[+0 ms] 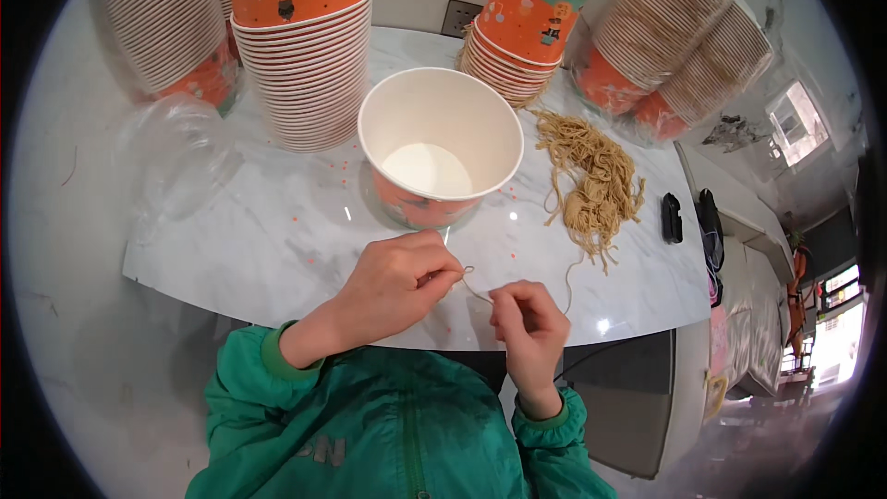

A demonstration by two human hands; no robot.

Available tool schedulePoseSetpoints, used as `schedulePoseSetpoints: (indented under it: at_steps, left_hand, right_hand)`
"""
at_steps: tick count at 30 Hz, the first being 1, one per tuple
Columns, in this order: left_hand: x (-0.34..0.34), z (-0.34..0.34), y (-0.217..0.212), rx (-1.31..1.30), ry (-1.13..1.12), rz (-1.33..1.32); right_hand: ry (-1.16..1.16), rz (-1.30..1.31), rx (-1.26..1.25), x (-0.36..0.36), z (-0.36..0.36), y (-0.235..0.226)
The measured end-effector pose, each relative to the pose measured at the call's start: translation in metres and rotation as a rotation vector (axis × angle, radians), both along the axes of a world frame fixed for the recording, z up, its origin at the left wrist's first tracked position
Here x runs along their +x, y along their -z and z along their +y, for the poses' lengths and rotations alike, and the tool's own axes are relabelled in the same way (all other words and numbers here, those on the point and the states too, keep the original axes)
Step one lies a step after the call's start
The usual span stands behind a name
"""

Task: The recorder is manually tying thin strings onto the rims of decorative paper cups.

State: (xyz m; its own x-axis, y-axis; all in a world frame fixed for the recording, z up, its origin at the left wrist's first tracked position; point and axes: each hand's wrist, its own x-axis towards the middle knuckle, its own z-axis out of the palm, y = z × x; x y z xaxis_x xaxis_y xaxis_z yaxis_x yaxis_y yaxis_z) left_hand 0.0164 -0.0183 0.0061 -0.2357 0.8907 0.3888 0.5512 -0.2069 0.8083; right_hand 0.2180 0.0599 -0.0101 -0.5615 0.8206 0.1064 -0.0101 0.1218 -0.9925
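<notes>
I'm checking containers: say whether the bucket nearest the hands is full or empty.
Empty: the paper bucket stands mouth up, its white inside and bare bottom showing.

Marbled table (249,240); tub (442,129); tan yarn (596,189)

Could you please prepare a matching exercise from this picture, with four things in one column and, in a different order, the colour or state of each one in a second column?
Things:
1. left hand
2. nearest paper tub
3. heap of cord
4. plastic bag lying at the left

Colour or state:
A. tan and tangled
B. clear and crumpled
C. pinching a thin strand
D. upright and open, white inside

Right pairs: 1-C, 2-D, 3-A, 4-B
</notes>
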Motion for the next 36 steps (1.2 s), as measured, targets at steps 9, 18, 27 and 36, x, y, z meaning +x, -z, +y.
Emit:
schedulePoseSetpoints:
  at_steps: [9,18,27,36]
  left_hand:
    - [-0.001,-0.009,-0.012,0.111,0.057,0.114]
    - [-0.008,-0.015,-0.009,0.073,0.001,0.217]
    - [-0.007,-0.014,-0.004,0.103,-0.06,0.445]
    - [-0.011,-0.015,-0.006,0.196,-0.031,0.682]
  right_hand:
    - [-0.157,-0.003,0.597,-0.035,0.006,-0.002]
    - [-0.146,0.038,0.406,-0.043,0.007,0.003]
    - [-0.089,-0.088,0.637,-0.048,0.006,0.001]
    - [-0.218,-0.109,0.241,-0.044,0.007,-0.001]
